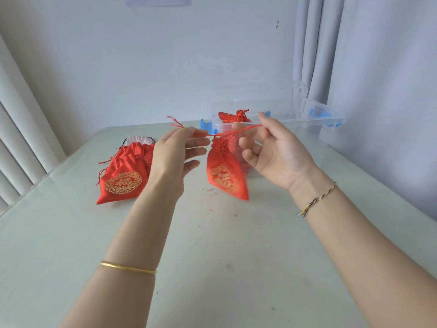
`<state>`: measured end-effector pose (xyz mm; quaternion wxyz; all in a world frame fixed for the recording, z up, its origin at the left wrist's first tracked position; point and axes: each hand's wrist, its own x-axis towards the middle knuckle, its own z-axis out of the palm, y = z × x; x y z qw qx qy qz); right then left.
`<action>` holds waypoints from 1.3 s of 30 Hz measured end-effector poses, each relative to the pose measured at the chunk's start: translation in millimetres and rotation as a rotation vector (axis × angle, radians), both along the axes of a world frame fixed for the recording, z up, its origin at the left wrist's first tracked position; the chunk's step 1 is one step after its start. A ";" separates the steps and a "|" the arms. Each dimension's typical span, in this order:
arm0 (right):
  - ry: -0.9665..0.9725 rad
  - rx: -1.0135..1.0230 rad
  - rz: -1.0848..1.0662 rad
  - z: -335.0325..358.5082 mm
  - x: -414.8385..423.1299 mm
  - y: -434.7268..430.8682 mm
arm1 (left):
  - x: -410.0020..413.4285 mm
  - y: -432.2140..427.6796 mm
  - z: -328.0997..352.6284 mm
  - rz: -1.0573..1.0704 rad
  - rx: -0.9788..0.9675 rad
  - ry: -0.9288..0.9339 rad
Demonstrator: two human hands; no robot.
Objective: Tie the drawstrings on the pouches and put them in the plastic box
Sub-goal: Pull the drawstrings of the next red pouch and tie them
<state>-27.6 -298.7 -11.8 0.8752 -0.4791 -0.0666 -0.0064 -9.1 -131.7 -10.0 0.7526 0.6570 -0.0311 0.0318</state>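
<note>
1. Surface (212, 245): pale and glossy. It carries the work stock on the left and the receiving container at the far right, presumably so that pouches pass from one side to the other.

2. Plastic box (307, 119): clear, lid off or out of view, blue latches (207, 125) at its ends. It stands just behind the grips, probably so that a tied pouch has a short trip.

3. Left grip (175, 157) and right grip (276, 157): each pinches one end of the drawstring (243, 129) between thumb and forefinger, the other fingers loosely spread. They are held apart with the cord taut between them, which I take as drawing the neck shut ahead of the knot.

4. Held pouch (224, 171): red with a gold emblem, hanging from the cord between the grips, neck already gathered. Whether its lower corner touches the surface cannot be told.

5. Waiting pouch (123, 178): red, lying flat at the left, cords loose. Judged untied.

6. Pale pouch (139, 140): partly hidden behind item 5.

7. Boxed pouch (233, 117): red, inside the box.

Count: one box; two grips; red pouches, one held, one waiting and at least one boxed, the boxed total unclear through the wall; one pale pouch.
</note>
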 end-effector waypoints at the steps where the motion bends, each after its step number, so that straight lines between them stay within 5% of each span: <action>1: 0.008 0.042 0.030 -1.5 -0.1 0.0 | 1.2 0.3 -1.5 0.021 0.027 0.011; 9: 0.083 -0.341 -0.237 -15.5 5.0 -1.8 | 8.6 0.1 -9.0 0.200 0.110 -0.105; 14: 0.095 -0.385 -0.284 -15.4 4.5 -4.2 | 2.9 -1.8 -0.8 -0.185 -0.217 -0.129; 21: -0.023 -0.282 -0.225 2.4 -1.8 -1.2 | -2.7 -3.2 -0.7 -0.282 0.144 -0.141; 27: -0.134 -0.401 -0.241 8.0 -7.3 10.9 | -7.7 -9.1 1.3 -0.349 0.481 -0.205; 39: 0.005 -0.638 -0.191 2.0 -6.9 11.6 | -4.3 -12.2 -2.3 -0.326 0.336 -0.098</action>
